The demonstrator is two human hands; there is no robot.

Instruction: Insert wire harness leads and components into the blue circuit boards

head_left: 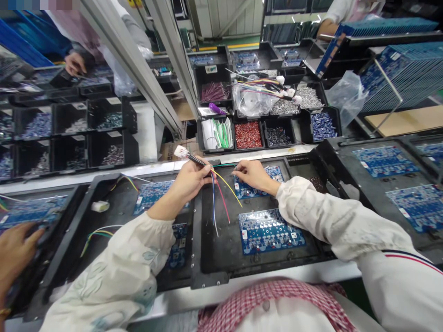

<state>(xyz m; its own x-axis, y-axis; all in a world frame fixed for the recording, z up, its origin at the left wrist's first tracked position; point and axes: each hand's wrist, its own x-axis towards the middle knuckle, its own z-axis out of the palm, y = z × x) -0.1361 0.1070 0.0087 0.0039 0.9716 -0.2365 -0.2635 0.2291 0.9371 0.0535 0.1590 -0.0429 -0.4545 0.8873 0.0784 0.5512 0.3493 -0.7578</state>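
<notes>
Black parts bins (249, 147) line the back of the bench, beyond both grips, and a dark tray (218, 253) lies beneath them. The step in hand looks like singling out one lead from a bunch; to do it well, I would steady the bundle close to where the leads fan out, pull lightly and in line so nothing strains at the plug, and keep the loose ends from snagging on the boards. The left hand (194, 177) pinches the wire harness (196, 160) between thumb and fingers, so the harness lies right within that grip: its white connector (181, 151) juts out beyond and to the left, while the yellow wire (229, 186), red wire (223, 203) and blue wire (213, 196) trail to the near side. To the right of that grip, the right hand (254, 175) has thumb and finger pressed together, seemingly on a thin green wire (224, 164) stretched between the hands. Just beneath the right grip is the upper circuit board (242, 188); the lower circuit board (272, 230) lies nearer the body.
</notes>
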